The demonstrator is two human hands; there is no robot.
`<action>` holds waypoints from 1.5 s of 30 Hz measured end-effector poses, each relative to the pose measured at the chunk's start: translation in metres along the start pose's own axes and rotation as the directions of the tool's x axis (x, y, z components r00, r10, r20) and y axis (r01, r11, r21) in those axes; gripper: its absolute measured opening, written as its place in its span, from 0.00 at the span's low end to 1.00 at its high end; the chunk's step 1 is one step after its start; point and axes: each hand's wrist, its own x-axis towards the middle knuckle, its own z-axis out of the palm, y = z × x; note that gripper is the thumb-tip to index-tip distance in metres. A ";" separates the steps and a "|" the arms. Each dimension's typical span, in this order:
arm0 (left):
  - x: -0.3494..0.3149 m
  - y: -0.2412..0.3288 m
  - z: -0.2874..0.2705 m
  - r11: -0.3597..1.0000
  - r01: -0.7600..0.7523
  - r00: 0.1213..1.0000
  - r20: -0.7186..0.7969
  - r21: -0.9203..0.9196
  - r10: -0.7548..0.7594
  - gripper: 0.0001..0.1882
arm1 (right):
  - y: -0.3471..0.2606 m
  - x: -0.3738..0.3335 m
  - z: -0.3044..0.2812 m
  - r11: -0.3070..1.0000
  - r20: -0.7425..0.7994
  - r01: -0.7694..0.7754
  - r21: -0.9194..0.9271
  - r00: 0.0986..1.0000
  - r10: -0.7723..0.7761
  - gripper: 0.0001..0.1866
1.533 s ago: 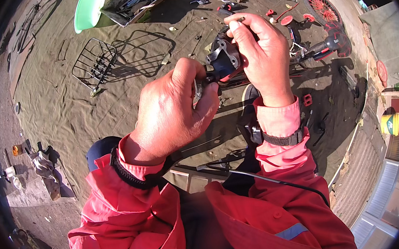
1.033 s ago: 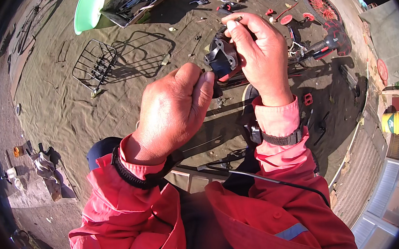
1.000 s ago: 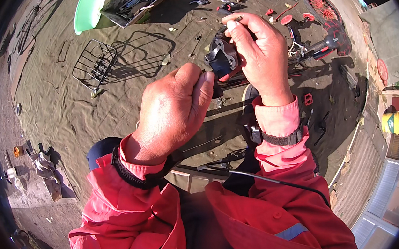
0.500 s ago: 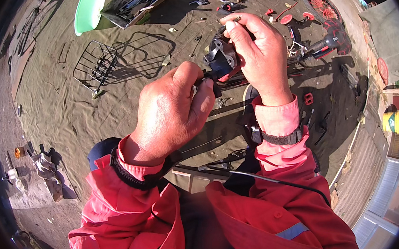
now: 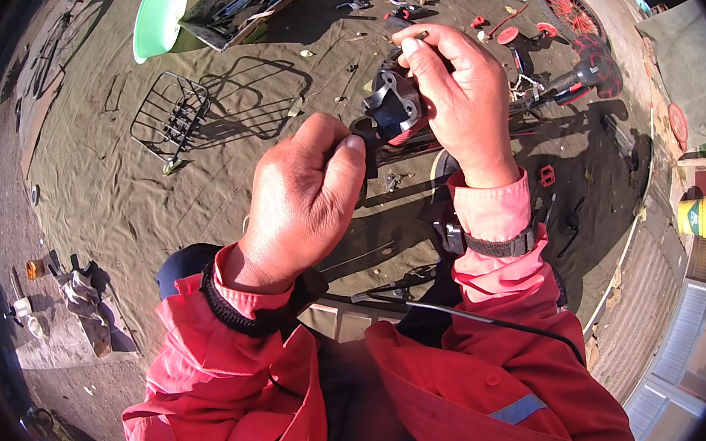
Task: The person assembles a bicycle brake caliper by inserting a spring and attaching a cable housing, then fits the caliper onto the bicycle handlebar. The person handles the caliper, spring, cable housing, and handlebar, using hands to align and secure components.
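Note:
Between my hands is a black bicycle part with a silver open bracket (image 5: 395, 102), attached to what looks like a black and red frame tube. My left hand (image 5: 303, 195) is closed, thumb pressed over curled fingers, on a black piece (image 5: 367, 137) beside the bracket. Most of that piece is hidden by the fingers. At the far side of the bracket my right hand (image 5: 464, 92) is closed in a pinch. A small thin metal pin or bolt (image 5: 421, 36) shows between its thumb and forefinger. The right palm rests close against the bracket's right side.
On the brown cloth (image 5: 150, 173) a black wire rack (image 5: 169, 111) lies to the left. Farther off are a green basin (image 5: 158, 21) and a tool tray (image 5: 249, 7). A red-spoked wheel (image 5: 569, 10), a red pedal (image 5: 546, 175) and several loose parts lie to the right.
My left hand has shifted slightly left, away from the bracket, its thumb drawing back so that more of the black piece shows. The right hand stays almost in place.

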 end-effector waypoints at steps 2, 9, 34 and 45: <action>-0.002 -0.004 0.001 0.995 0.047 0.999 -0.013 -0.087 -0.048 0.09 | 0.000 0.000 -0.001 1.000 0.011 0.008 -0.020 1.000 -0.007 0.09; -0.010 -0.018 -0.015 0.830 0.321 0.940 0.047 -0.456 -0.338 0.11 | 0.005 0.002 0.001 0.999 0.017 0.029 -0.022 0.999 -0.029 0.09; 0.009 -0.208 -0.222 0.767 0.551 0.828 0.098 -0.328 -0.552 0.11 | -0.003 0.001 -0.008 0.982 0.001 -0.185 0.033 0.983 0.185 0.11; -0.034 -0.345 -0.183 0.570 0.769 0.630 0.195 -0.290 -0.751 0.12 | 0.002 0.000 -0.031 0.959 -0.082 -0.280 0.033 0.956 0.282 0.16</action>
